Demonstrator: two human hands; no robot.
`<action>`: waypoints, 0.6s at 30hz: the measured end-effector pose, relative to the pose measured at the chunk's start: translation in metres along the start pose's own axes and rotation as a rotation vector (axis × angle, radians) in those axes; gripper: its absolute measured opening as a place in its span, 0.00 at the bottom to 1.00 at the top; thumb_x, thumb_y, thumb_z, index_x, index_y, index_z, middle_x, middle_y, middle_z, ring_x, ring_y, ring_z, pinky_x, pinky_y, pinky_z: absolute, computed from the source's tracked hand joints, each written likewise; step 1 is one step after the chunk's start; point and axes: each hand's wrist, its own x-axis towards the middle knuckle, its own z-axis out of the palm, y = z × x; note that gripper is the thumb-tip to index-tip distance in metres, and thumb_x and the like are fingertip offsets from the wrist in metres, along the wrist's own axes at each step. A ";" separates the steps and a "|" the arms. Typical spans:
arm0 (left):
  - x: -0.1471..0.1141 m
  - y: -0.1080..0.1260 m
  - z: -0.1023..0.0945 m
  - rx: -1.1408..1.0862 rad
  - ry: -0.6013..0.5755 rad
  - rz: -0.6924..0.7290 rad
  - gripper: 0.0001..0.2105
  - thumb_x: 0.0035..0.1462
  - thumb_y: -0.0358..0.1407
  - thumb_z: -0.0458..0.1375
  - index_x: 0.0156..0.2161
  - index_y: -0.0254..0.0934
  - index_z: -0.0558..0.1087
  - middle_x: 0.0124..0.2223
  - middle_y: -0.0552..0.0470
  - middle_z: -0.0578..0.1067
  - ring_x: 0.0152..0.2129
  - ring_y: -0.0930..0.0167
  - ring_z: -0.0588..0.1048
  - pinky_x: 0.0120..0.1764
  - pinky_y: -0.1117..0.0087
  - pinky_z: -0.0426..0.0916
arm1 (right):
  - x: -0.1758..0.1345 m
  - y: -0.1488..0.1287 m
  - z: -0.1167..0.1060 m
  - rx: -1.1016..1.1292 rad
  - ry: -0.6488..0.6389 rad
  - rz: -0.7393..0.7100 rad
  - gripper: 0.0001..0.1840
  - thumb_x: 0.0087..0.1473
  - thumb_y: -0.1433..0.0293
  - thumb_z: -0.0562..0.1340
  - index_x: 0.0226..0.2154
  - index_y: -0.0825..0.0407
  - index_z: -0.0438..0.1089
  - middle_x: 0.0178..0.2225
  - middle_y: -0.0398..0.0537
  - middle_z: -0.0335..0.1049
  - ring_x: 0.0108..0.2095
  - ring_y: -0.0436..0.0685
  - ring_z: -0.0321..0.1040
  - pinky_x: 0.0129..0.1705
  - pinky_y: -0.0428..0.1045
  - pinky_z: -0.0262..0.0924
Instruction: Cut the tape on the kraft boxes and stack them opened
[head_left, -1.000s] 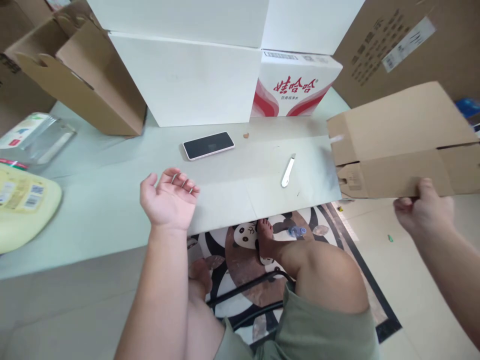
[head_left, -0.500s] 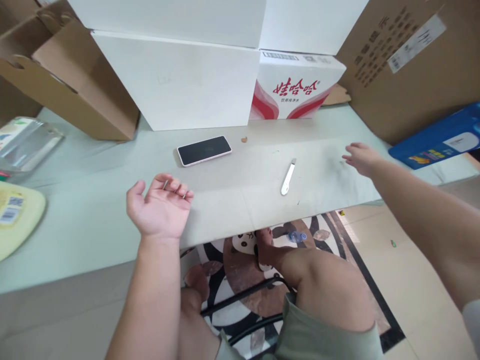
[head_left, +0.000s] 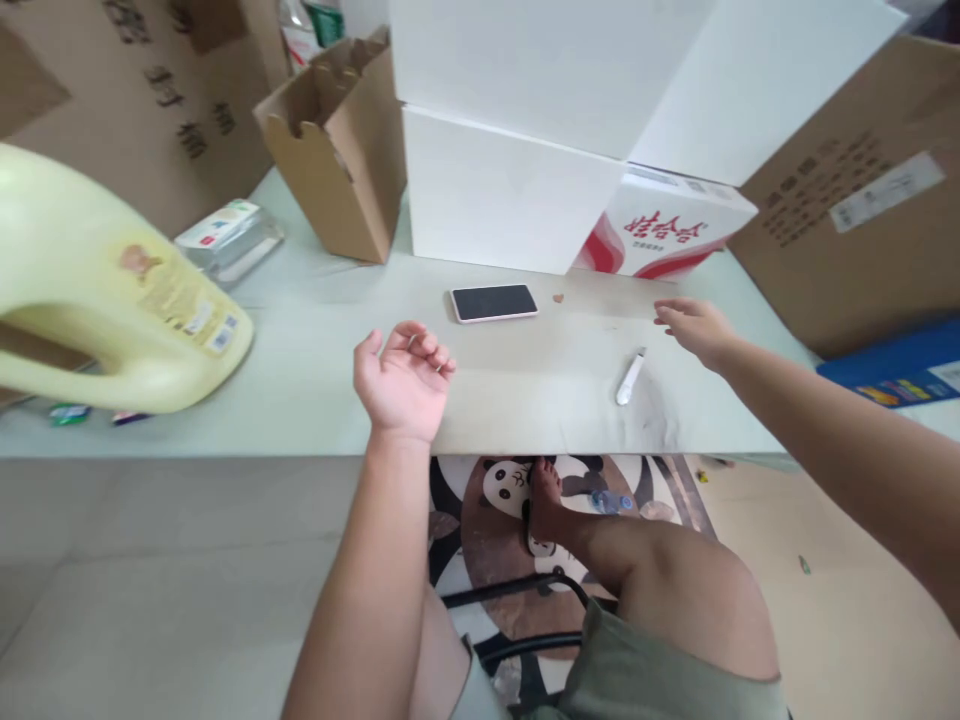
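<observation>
My left hand (head_left: 405, 380) is raised palm up over the table's front edge, empty, its fingers loosely curled and apart. Beyond its fingertips a phone (head_left: 493, 303) with a dark screen and pale pink rim lies flat. My right hand (head_left: 696, 328) hovers over the right part of the table, fingers stretched forward and holding nothing. Nearest to it, a little closer to the front edge, lies a small knife (head_left: 631, 378) with a white handle, its tip pointing away from me. Neither hand touches the phone or the knife.
White boxes (head_left: 502, 190) and a red-and-white carton (head_left: 664, 228) stand at the back. A cardboard box (head_left: 337, 160), a clear package (head_left: 232, 240) and a yellow jug (head_left: 165, 330) stand left. On the right are a large carton (head_left: 847, 190) and a blue package (head_left: 892, 365).
The view has turned left, bringing the whole yellow jug into sight. My right hand has moved left, closer to the knife. My left hand stays palm up; phone and knife lie as before.
</observation>
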 end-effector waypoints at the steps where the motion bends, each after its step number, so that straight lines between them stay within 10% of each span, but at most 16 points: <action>1: -0.001 0.004 -0.001 -0.025 0.003 0.003 0.18 0.59 0.50 0.53 0.27 0.37 0.72 0.24 0.55 0.64 0.19 0.75 0.65 0.25 0.72 0.65 | -0.003 -0.020 0.017 -0.006 -0.029 -0.062 0.09 0.59 0.73 0.65 0.43 0.54 0.79 0.34 0.47 0.77 0.37 0.54 0.72 0.52 0.56 0.67; 8: -0.005 0.022 -0.009 -0.157 -0.002 -0.010 0.23 0.66 0.47 0.46 0.27 0.36 0.74 0.24 0.54 0.64 0.19 0.75 0.66 0.26 0.72 0.65 | -0.046 -0.189 0.158 0.016 -0.220 -0.747 0.15 0.62 0.70 0.58 0.49 0.51 0.74 0.46 0.50 0.79 0.39 0.56 0.76 0.51 0.56 0.72; 13: -0.004 0.025 -0.009 -0.165 -0.008 -0.014 0.23 0.67 0.45 0.45 0.26 0.35 0.73 0.23 0.52 0.65 0.19 0.74 0.66 0.26 0.72 0.64 | -0.089 -0.292 0.227 -0.372 -0.254 -1.186 0.22 0.61 0.77 0.55 0.56 0.48 0.68 0.61 0.48 0.70 0.53 0.63 0.75 0.58 0.63 0.69; 18: -0.003 0.028 -0.008 -0.204 0.025 -0.013 0.23 0.67 0.44 0.44 0.26 0.36 0.72 0.23 0.52 0.65 0.18 0.75 0.65 0.27 0.72 0.63 | -0.095 -0.340 0.251 -0.599 -0.192 -1.121 0.26 0.60 0.77 0.58 0.60 0.47 0.66 0.76 0.50 0.40 0.60 0.79 0.70 0.58 0.77 0.67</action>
